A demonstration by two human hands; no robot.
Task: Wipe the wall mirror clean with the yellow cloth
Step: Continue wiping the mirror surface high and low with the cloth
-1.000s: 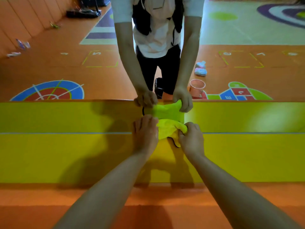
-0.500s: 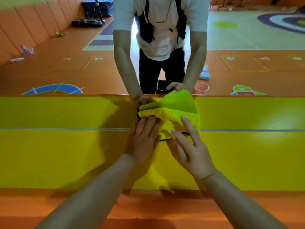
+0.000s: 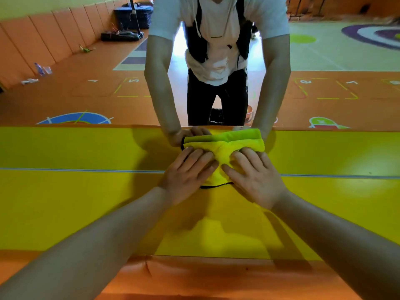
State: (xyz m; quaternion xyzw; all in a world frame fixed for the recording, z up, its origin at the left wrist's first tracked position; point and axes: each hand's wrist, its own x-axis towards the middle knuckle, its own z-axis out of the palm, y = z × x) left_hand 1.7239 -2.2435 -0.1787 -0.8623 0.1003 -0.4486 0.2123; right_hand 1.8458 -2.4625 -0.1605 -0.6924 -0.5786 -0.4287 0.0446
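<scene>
Yellow microfibre cloth with black edging (image 3: 223,152) lay bunched just toward 12 o'clock of frame centre, pressed against the yellow glossy band (image 3: 86,213) low on the wall. Its greener reflection met it at the 12 o'clock edge. Large wall mirror (image 3: 86,94) filled the upper frame, showing orange floor and the person's own arms. Exactly where glass gave way to yellow band: could not tell.

Left hand (image 3: 186,172) lay on the cloth's 9 o'clock side, right hand (image 3: 257,176) on its 3 o'clock side. Both were flat, fingers straight and spread, pressing down, nothing curled round the fabric. A loop of black edging hung free at 6 o'clock, between the wrists.

Risks, as judged:
- Flat palms held by pressure alone, so a fast sweep could let the cloth slip out and drop onto the orange padded ledge (image 3: 216,278) at 6 o'clock
- Bunched folds gave uneven contact; streaks likely
- Fingertips near the cloth's 12 o'clock edge could overshoot and print the glass
</scene>
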